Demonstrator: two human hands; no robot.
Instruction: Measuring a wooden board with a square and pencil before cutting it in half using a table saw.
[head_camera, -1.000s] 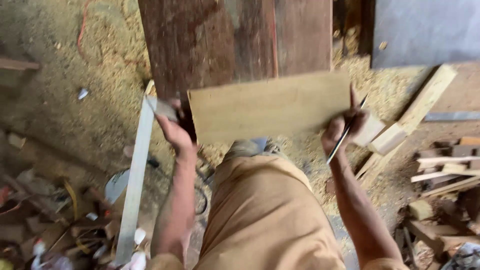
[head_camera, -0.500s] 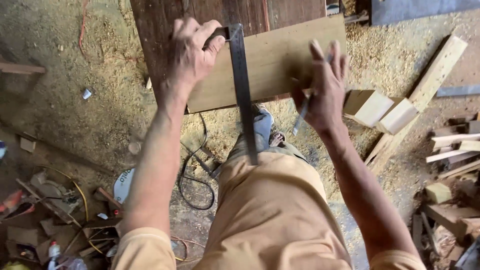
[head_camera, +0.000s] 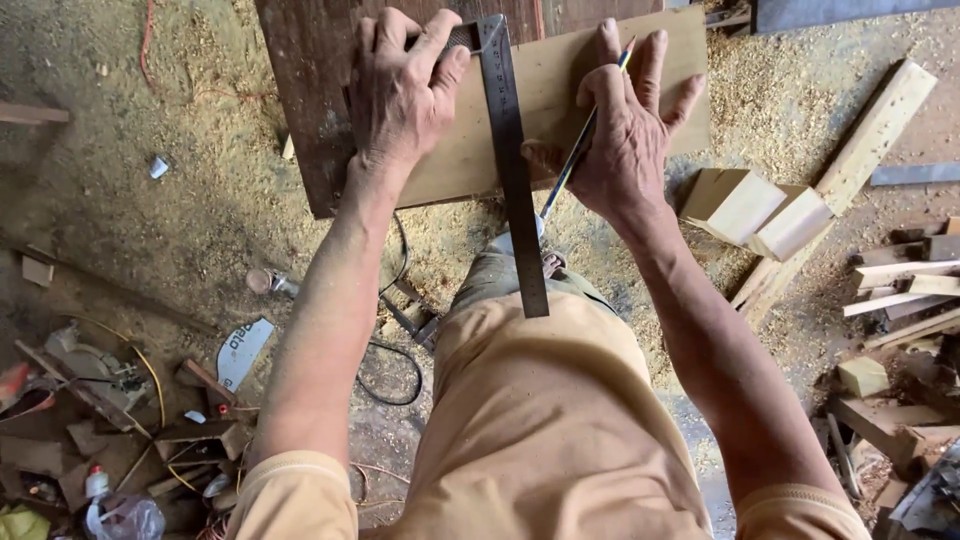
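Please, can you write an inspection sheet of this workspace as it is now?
Surface: dark plank over a sawdust floor.
Job's things: pale board on the plank; metal square across it; pencil.
Clutter: wood blocks, offcuts, scraps and a bottle.
Grippers: left hand presses the square; right hand holds the pencil.
Cables: black cable on the floor.
Surroundings: nothing seen.

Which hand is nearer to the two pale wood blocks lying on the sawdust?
Right. The right hand, holding a pencil on the light board, is just beside the wood blocks; the left hand grips the steel square farther away.
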